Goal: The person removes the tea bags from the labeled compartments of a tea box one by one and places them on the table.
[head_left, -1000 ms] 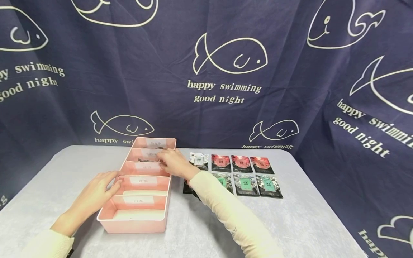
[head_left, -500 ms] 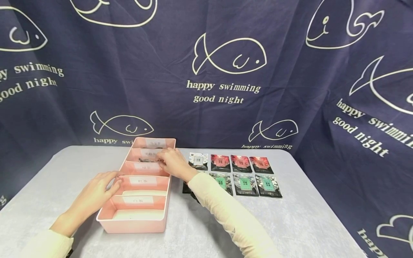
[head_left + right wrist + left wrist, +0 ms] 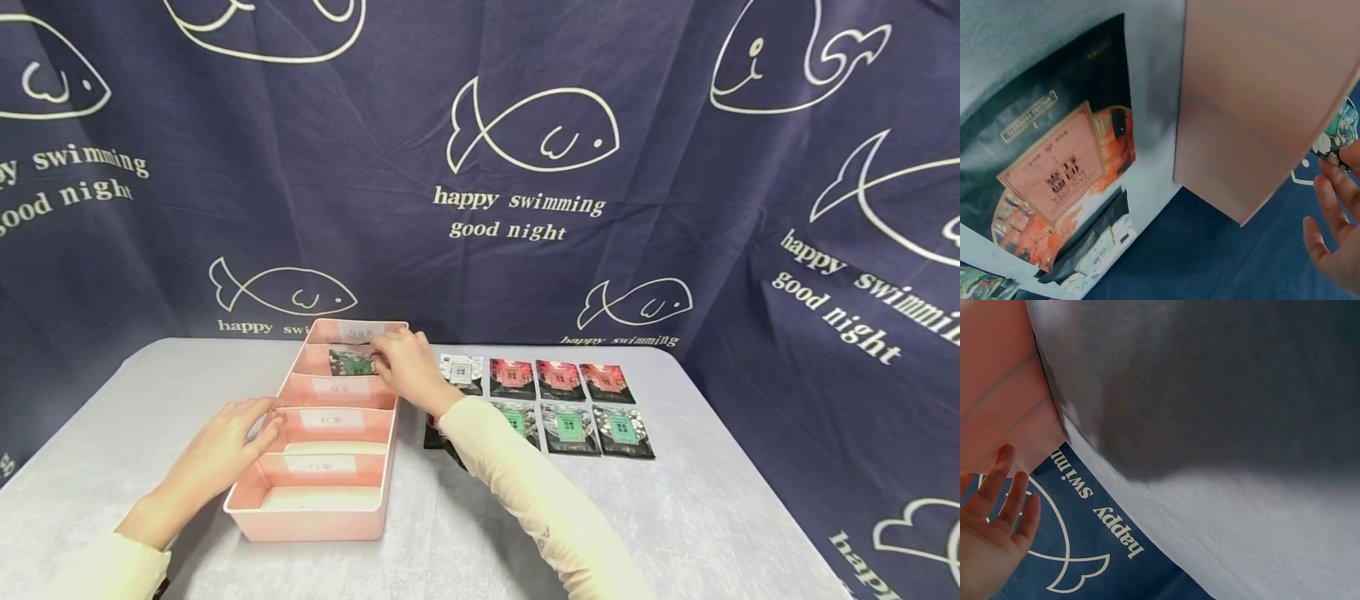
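A long pink divided box (image 3: 307, 525) with paper labels on its dividers stands left of centre. My right hand (image 3: 408, 362) pinches a dark tea packet (image 3: 351, 362) with a green label at the second compartment from the back. White flowers show on that packet (image 3: 1340, 128) in the right wrist view, beyond the box's wall. My left hand (image 3: 228, 442) rests at the box's left rim. Its fingers (image 3: 1025, 519) look loosely extended beside the pink wall in the left wrist view.
Right of the box lie two rows of tea packets: red ones (image 3: 561, 381), a white one (image 3: 461, 375) and green-labelled ones (image 3: 572, 429). My right forearm partly covers the front row. A navy curtain (image 3: 525, 283) with fish drawings hangs behind the table (image 3: 712, 517).
My right hand has lifted slightly, and the green-labelled face of the packet now shows above the divider; before, only a dark edge was visible. The left hand has stayed in place.
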Tool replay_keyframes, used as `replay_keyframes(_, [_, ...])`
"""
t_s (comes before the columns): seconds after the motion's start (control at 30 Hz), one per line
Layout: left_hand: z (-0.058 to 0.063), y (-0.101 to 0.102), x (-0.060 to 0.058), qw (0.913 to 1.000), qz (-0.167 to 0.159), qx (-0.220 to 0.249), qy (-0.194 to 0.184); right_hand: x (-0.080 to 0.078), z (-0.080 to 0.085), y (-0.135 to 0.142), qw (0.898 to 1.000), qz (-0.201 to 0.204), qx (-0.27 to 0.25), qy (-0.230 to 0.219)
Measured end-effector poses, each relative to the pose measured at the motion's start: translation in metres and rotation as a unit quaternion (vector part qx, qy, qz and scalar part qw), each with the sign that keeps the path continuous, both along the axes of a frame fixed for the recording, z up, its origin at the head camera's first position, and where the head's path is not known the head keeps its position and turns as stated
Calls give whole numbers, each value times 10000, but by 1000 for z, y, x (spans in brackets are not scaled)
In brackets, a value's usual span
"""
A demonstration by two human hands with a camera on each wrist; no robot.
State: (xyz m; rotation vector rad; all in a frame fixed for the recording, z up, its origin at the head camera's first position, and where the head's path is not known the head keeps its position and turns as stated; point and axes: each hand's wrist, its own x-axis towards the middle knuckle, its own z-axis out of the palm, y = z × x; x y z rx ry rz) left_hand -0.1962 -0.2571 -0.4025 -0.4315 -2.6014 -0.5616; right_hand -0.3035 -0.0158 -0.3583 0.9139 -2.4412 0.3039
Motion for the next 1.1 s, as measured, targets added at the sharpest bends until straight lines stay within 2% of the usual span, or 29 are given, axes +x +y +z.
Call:
replay_keyframes(0.27, [1,0,0,10000,-22,4,19,1,15,5,9989,-209,-375,-196])
replay_keyframes(0.53, [2,0,1,10000,-48,-10,45,3,32,15,9964,-97,-839,-83])
replay_keyframes(0.77, [3,0,1,10000,-57,-16,74,11,48,30,9934,-28,-1115,-251])
replay_keyframes(1.1, [3,0,1,10000,-27,-30,-73,25,53,65,9904,58,-1310,-439])
